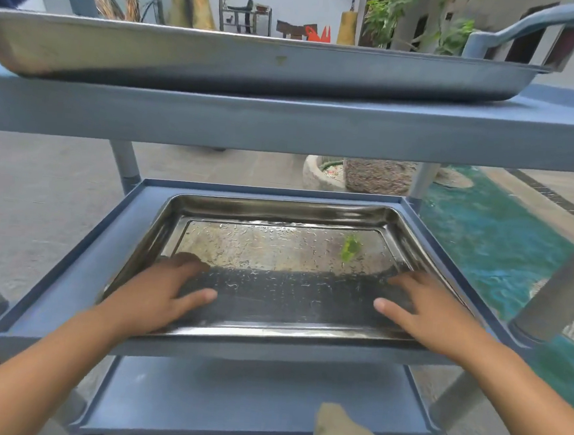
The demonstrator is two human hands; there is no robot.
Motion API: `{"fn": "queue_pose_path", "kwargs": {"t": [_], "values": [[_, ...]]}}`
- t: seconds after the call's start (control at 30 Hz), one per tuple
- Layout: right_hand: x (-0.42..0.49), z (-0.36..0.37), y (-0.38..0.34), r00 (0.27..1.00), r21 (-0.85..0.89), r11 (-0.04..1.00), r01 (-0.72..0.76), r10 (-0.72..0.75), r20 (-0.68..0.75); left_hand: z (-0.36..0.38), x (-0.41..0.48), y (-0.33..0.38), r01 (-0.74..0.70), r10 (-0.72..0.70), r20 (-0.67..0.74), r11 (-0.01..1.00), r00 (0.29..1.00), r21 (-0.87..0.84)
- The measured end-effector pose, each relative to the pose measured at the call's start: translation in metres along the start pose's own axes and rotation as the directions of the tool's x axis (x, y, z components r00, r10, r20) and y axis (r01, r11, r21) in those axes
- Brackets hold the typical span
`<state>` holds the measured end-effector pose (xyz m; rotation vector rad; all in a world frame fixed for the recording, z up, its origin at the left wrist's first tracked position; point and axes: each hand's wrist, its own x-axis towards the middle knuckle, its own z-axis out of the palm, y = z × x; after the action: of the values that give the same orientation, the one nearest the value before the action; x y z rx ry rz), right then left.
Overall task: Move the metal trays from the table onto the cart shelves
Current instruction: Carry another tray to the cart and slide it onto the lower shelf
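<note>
Blue shelf: left hand and right hand touch wet steel tray.

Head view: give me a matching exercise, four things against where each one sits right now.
Things:
1 dull tray
2 wet tray
3 green scrap
4 left hand

Places:
A on the middle shelf
B inside the wet tray, far right part
C on the top shelf
D resting on the wet tray's near left corner

Pairs: 1-C; 2-A; 3-B; 4-D
</note>
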<state>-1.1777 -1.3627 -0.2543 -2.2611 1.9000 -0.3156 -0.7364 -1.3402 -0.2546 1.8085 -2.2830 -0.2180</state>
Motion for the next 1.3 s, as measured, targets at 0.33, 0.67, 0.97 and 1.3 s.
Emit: {"fn": "queue_pose_path", "kwargs": {"t": [0.33, 0.67, 0.97, 1.3], "values": [[-0.028, 0.033, -0.018, 0.997, -0.271, 0.959, 0.079, -0.072, 0.035, 0.024, -0.006, 0.019, -0.09, 0.053, 0.3, 0.99, 0.952, 0.109], [-0.009, 0.038, -0.009, 0.995, -0.223, 0.971, 0.085, -0.094, -0.033, 0.032, -0.005, 0.024, -0.022, 0.005, 0.227, 0.997, 0.974, 0.075], [0.027, 0.033, 0.01, 0.993, -0.156, 0.982, 0.11, -0.113, -0.012, 0.043, 0.003, 0.037, 0.08, -0.078, 0.213, 0.997, 0.974, 0.002], [0.055, 0.024, 0.02, 0.989, -0.102, 0.985, 0.138, -0.131, 0.067, 0.049, 0.012, 0.051, 0.151, -0.146, 0.224, 0.989, 0.964, -0.006]]}}
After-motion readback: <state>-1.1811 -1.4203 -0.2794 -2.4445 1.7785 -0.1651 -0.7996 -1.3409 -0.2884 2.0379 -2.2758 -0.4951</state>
